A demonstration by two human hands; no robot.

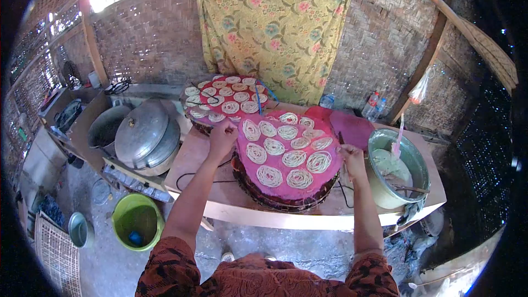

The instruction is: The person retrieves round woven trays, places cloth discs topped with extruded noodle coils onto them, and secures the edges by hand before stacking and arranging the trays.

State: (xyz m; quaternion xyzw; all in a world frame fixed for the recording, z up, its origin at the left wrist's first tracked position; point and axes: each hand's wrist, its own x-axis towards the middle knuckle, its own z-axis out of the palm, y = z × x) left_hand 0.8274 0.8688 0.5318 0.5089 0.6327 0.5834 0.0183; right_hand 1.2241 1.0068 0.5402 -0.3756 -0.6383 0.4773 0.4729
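A pink cloth (260,177) lies over a round, dark-rimmed tray (269,204) on the table in front of me. Flat spiral coils of pale, noodle-like strands (294,158) rest on it, several in loose rows. My left hand (222,138) pinches the cloth's left edge. Opposite it, my right hand (352,159) has its fingers closed at the right edge of the same cloth. Close behind stands a second round tray with similar coils (241,97) on red and pink cloth.
Right of the cloth is a bucket (379,195) with pale batter and a stick across its rim. A lidded metal pot (144,132) stands at left; a green basin (137,223) is on the floor. Bottles (372,104) stand by the woven wall, and a pink-tipped piping tool hangs above the bucket.
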